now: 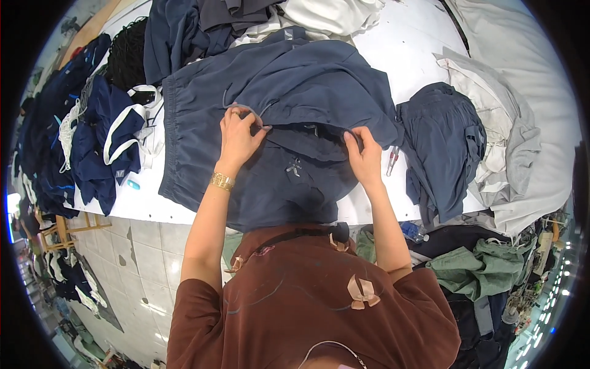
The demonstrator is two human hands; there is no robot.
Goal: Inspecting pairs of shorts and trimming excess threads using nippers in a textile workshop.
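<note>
A dark blue-grey garment (pixel 203 123) lies spread on the white table in front of me, its gathered elastic edge toward the left. My left hand (pixel 242 135) pinches the garment's cloth at the left end of a dark opening, thumb and fingertips together. A thin grey cord (pixel 226 98) loops out beside those fingers. At the opening's right end, my right hand (pixel 364 155) grips the cloth edge between thumb and fingers. Between my hands the opening gapes slightly. Below it, a small pale mark (pixel 294 167) shows on the cloth.
Right of the garment lie red-handled thread snips (pixel 391 160) and another folded dark garment (pixel 444 141), with pale grey cloth (pixel 510 135) beyond. Dark garments (pixel 175 37) are heaped at the back, and navy pieces with white straps (pixel 110 138) at left. A small blue object (pixel 133 184) sits near the table edge.
</note>
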